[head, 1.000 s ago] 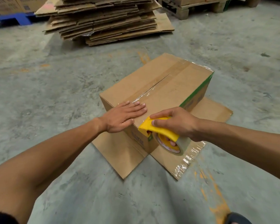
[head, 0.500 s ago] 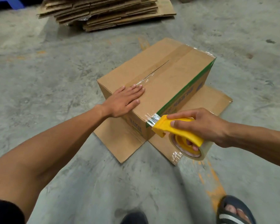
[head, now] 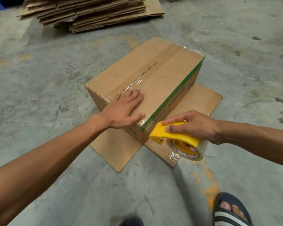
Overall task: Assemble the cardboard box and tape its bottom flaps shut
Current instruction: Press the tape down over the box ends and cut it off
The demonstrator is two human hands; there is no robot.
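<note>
The cardboard box (head: 153, 88) stands upside down on the concrete floor (head: 39, 79), its seam already taped, left hand (head: 124, 110) flat and open on it, right hand (head: 193, 128) clamped on the tape dispenser (head: 173, 136) at the near corner, probably finishing the strip.

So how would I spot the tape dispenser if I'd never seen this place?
Find the upturned cardboard box in the middle of the concrete floor, then look at its near right corner. There the right hand grips the tape dispenser, with a clear tape roll beneath. It is the only bright yellow object among brown cardboard.
</note>
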